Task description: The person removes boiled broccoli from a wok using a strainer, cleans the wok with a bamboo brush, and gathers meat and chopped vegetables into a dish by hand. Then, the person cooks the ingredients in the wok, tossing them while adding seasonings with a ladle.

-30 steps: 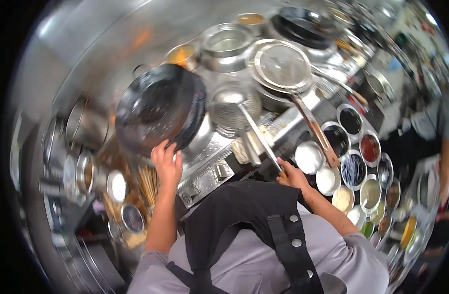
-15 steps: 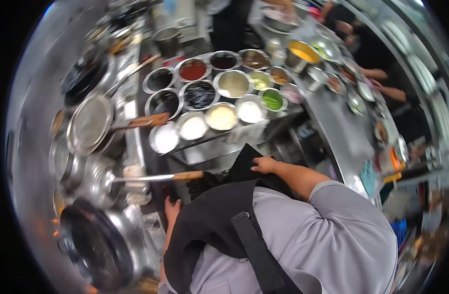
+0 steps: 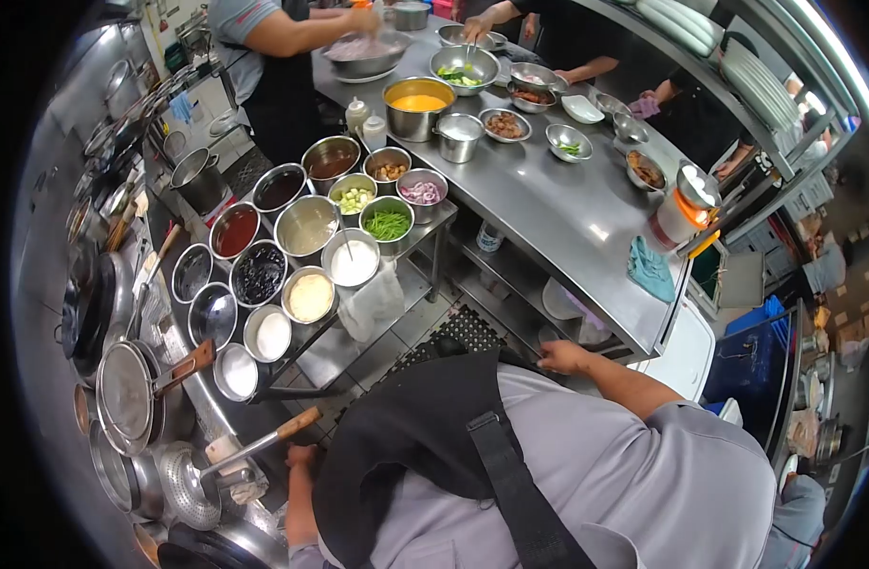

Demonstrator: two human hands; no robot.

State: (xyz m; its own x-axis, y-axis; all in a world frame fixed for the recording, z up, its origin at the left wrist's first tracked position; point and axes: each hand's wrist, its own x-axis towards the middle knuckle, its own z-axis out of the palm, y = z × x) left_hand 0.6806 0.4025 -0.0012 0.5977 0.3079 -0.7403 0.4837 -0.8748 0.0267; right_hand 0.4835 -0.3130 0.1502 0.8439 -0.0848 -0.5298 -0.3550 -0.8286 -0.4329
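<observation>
My left hand [image 3: 301, 456] hangs low at my side, close to the stove counter. Its fingers are mostly turned away, so I cannot tell if they are closed. Nearest to it is a strainer ladle [image 3: 193, 484] with a wooden handle, resting on the stove side. To the right of my black apron [image 3: 406, 417], my right hand [image 3: 562, 357] hangs with fingers curled, near the steel table's lower corner; what they hold, if anything, is hidden. Ahead stands a rack of steel pots, among them white powder [image 3: 350, 260], chopped greens [image 3: 387, 224] and dark sauce [image 3: 259, 273].
A long steel table [image 3: 539, 209] carries a pot of yellow liquid [image 3: 419, 102], bowls of food and a teal cloth [image 3: 650, 269]. Co-workers handle bowls along its far side. A black perforated mat [image 3: 463, 330] lies on the tiled floor. Pans and a mesh strainer [image 3: 126, 394] line the left.
My view has turned to the right, so the pots appear farther left and more of the table shows. My right hand has moved from the raised black apron flap toward the table.
</observation>
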